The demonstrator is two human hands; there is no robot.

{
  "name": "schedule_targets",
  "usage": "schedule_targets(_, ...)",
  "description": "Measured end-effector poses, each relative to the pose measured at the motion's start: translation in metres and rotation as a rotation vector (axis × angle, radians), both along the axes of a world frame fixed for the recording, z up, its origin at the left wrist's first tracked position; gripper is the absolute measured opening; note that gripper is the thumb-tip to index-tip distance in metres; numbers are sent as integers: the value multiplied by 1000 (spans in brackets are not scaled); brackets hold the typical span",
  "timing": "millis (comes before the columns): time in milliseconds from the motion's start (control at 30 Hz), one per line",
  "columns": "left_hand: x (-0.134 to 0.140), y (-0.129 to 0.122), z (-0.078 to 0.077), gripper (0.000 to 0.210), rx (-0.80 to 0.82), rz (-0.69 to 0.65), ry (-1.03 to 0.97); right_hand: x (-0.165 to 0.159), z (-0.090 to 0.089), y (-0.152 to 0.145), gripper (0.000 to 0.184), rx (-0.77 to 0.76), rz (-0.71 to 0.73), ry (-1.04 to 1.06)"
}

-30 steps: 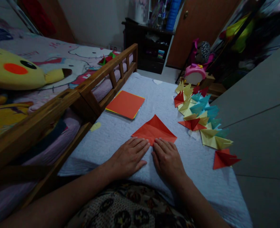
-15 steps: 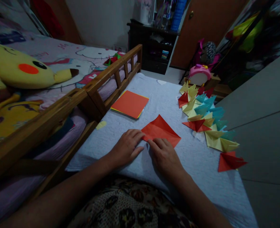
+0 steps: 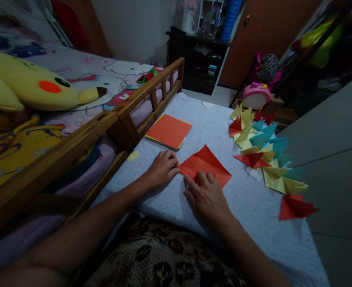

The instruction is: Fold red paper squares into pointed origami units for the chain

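Note:
A sheet of red origami paper (image 3: pixel 207 161) lies on the light cloth, creased, with its lower-left edge turned toward me. My left hand (image 3: pixel 163 169) is closed at the sheet's left corner, thumb and fingertips pinching it. Over the lower edge of the paper rests my right hand (image 3: pixel 207 195). Its index fingertip touches the edge near that corner, the thumb is apart from it, and the other fingers bend over the sheet. Part of the lower edge is hidden under this hand. Beyond my left hand sits a stack of square paper (image 3: pixel 169 130), orange-red on top.
Folded paper pieces in yellow, blue and red (image 3: pixel 258 137) line the right side of the cloth-covered surface (image 3: pixel 170 209). A wooden bed rail (image 3: pixel 118 113) borders the left, with a yellow plush toy (image 3: pixel 29 85) beyond. A dark cabinet (image 3: pixel 198 63) stands at the back.
My left hand has drawn its fingers in at the paper's left corner. The right hand's thumb now shows apart from its index finger. The whole view has shifted slightly.

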State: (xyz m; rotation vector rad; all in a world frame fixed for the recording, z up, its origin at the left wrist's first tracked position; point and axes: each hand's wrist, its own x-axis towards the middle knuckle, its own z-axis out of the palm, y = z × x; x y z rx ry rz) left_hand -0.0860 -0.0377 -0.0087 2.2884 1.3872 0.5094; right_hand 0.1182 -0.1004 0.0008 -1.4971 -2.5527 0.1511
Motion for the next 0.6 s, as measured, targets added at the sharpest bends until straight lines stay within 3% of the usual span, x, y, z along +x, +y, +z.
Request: schedule_targets(600, 4, 0, -6, 9, 70, 18, 109, 1, -8, -1, 51, -1, 12, -75)
